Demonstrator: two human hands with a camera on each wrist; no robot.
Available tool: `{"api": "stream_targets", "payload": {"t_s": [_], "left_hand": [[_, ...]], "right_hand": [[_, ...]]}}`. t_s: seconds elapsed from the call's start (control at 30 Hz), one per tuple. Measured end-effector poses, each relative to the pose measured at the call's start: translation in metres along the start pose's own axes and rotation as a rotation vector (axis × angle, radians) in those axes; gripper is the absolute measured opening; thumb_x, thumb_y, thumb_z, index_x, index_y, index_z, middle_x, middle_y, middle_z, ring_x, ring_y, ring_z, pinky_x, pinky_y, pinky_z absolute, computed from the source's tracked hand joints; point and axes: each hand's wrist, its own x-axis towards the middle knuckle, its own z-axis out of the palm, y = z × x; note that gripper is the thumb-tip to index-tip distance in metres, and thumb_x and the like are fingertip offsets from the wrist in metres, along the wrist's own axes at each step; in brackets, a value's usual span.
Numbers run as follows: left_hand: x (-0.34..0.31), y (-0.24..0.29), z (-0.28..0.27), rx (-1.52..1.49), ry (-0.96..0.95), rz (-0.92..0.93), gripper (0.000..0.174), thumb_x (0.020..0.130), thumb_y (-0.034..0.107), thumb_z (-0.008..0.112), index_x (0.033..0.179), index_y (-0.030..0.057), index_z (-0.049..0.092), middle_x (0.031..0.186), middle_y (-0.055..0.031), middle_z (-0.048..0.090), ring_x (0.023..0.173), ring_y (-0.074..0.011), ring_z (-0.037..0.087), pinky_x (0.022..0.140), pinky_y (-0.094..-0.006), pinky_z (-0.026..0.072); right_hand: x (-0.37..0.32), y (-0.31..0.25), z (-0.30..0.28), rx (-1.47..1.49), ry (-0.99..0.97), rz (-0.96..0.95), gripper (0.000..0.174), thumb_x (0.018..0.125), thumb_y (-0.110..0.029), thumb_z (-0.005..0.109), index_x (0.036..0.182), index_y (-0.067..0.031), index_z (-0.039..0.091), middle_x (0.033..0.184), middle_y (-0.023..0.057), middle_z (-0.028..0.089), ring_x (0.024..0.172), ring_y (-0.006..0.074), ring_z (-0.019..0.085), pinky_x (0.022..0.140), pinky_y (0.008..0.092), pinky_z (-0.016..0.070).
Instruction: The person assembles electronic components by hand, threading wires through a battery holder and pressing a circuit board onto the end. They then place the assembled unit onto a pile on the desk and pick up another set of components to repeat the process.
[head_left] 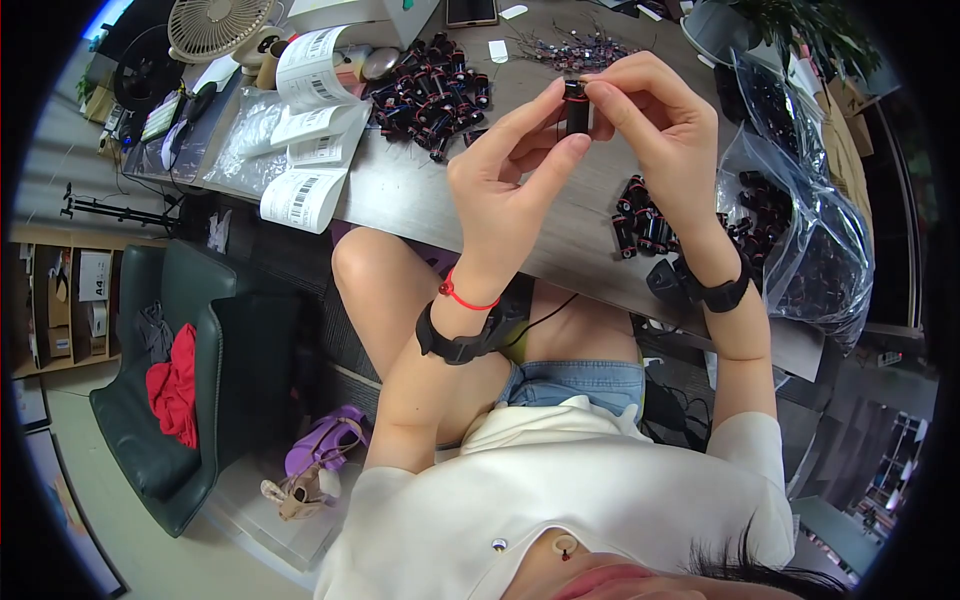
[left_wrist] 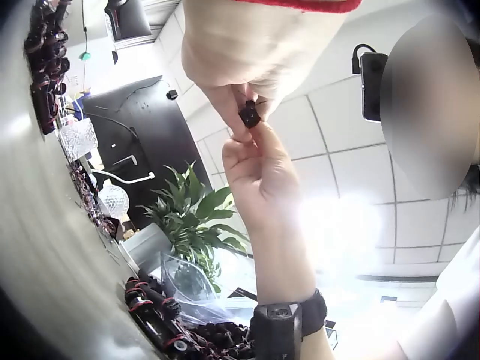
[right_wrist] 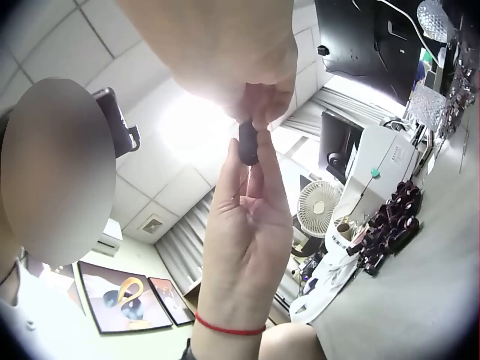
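Up over the table, both hands hold one small black cylinder (head_left: 577,115) with a thin red ring near its top. My left hand (head_left: 500,185) pinches its body between thumb and fingertips. At the upper end, the thumb and fingertips of my right hand (head_left: 668,125) grip it. Seen in the left wrist view, the cylinder's dark end (left_wrist: 250,115) shows between the fingertips of both hands. Thin wires (right_wrist: 246,184) hang below the cylinder in the right wrist view, in front of the left palm. Fingertips hide part of its top.
A heap of similar black cylinders (head_left: 430,92) lies at the back left, with a smaller group (head_left: 640,222) near the right forearm. Small wired parts (head_left: 570,50) spread at the back. A clear plastic bag (head_left: 825,255) holds more cylinders. Label sheets (head_left: 300,200) overhang the left edge.
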Motion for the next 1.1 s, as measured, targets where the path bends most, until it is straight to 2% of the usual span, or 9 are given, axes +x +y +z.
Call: {"api": "stream_targets", "payload": {"t_s": [0.13, 0.23, 0.4, 0.67, 0.73, 0.8, 0.97, 1.07, 1.1], "left_hand": [[0.0, 0.001, -0.002, -0.073, -0.016, -0.055, 0.046, 0.09, -0.005, 0.074, 0.135, -0.0024, 0.064, 0.116, -0.0133, 0.073, 0.101, -0.017, 0.073, 0.089, -0.0283, 0.0596], [0.001, 0.002, -0.003, -0.156, -0.03, -0.1, 0.047, 0.091, -0.005, 0.074, 0.136, -0.003, 0.063, 0.117, -0.0136, 0.073, 0.102, -0.0173, 0.073, 0.09, -0.0283, 0.0591], [0.0, -0.001, -0.005, -0.179, -0.063, -0.11, 0.047, 0.091, -0.005, 0.073, 0.137, -0.0035, 0.062, 0.118, -0.0138, 0.073, 0.102, -0.0177, 0.073, 0.09, -0.0288, 0.059], [0.001, -0.013, -0.007, -0.226, -0.078, -0.149, 0.046, 0.093, -0.006, 0.071, 0.138, -0.0046, 0.06, 0.12, -0.0126, 0.071, 0.104, -0.0184, 0.071, 0.092, -0.0322, 0.0598], [0.001, -0.018, -0.009, -0.189, -0.082, -0.136, 0.046, 0.094, -0.006, 0.069, 0.138, -0.0055, 0.059, 0.122, -0.0126, 0.07, 0.106, -0.0203, 0.07, 0.094, -0.0348, 0.0605], [-0.002, -0.023, -0.009, -0.17, -0.055, -0.211, 0.044, 0.093, -0.005, 0.07, 0.137, -0.0052, 0.061, 0.122, -0.0124, 0.07, 0.104, -0.018, 0.07, 0.094, -0.0331, 0.0599], [-0.002, -0.019, -0.004, -0.115, 0.02, -0.12, 0.047, 0.088, -0.001, 0.078, 0.133, 0.0007, 0.067, 0.11, -0.0084, 0.075, 0.095, -0.0122, 0.071, 0.086, -0.0272, 0.0584], [0.004, -0.005, -0.012, 0.366, -0.031, 0.148, 0.048, 0.087, -0.002, 0.078, 0.133, -0.0016, 0.065, 0.121, -0.0108, 0.072, 0.1, -0.016, 0.071, 0.084, -0.0283, 0.0586], [0.002, -0.002, -0.01, 0.357, -0.037, 0.096, 0.048, 0.087, -0.002, 0.078, 0.133, -0.0016, 0.065, 0.121, -0.0108, 0.072, 0.1, -0.016, 0.071, 0.084, -0.0283, 0.0586]], "right_hand": [[0.0, -0.001, 0.002, -0.113, 0.023, -0.054, 0.008, 0.096, 0.002, 0.067, 0.103, 0.0047, 0.072, 0.099, 0.0058, 0.065, 0.079, 0.0095, 0.065, 0.07, 0.0221, 0.0521], [0.004, 0.0, -0.005, -0.194, -0.038, -0.178, 0.007, 0.096, 0.003, 0.068, 0.101, 0.0052, 0.071, 0.099, 0.0059, 0.065, 0.078, 0.0093, 0.064, 0.069, 0.0222, 0.0526], [0.004, -0.001, -0.006, -0.139, -0.047, -0.107, 0.006, 0.095, 0.005, 0.068, 0.1, 0.0053, 0.071, 0.1, 0.0062, 0.066, 0.078, 0.0093, 0.065, 0.067, 0.0218, 0.0532], [0.01, 0.008, -0.009, -0.359, -0.065, -0.27, 0.002, 0.095, 0.004, 0.067, 0.096, 0.0048, 0.069, 0.097, 0.0054, 0.063, 0.081, 0.0103, 0.064, 0.067, 0.0216, 0.0541], [0.006, 0.008, -0.004, -0.275, -0.025, -0.091, 0.001, 0.096, 0.004, 0.066, 0.095, 0.0042, 0.066, 0.095, 0.004, 0.061, 0.082, 0.0104, 0.063, 0.067, 0.0217, 0.0542], [0.002, 0.009, 0.003, -0.207, 0.026, -0.05, 0.002, 0.096, 0.004, 0.066, 0.095, 0.0042, 0.064, 0.094, 0.0028, 0.059, 0.081, 0.0093, 0.061, 0.067, 0.0217, 0.0525], [-0.002, 0.011, 0.007, -0.096, 0.079, 0.011, 0.005, 0.098, 0.0, 0.065, 0.102, 0.0036, 0.066, 0.094, 0.002, 0.061, 0.081, 0.008, 0.061, 0.07, 0.0221, 0.0503], [0.004, 0.011, -0.003, 0.01, -0.053, 0.198, 0.012, 0.099, -0.004, 0.064, 0.11, 0.0018, 0.068, 0.098, 0.0022, 0.065, 0.082, 0.0069, 0.06, 0.074, 0.0227, 0.0485], [-0.001, 0.007, -0.002, 0.009, -0.04, 0.248, 0.012, 0.099, -0.004, 0.064, 0.11, 0.0018, 0.068, 0.098, 0.0022, 0.065, 0.082, 0.0069, 0.06, 0.074, 0.0227, 0.0485]]}}
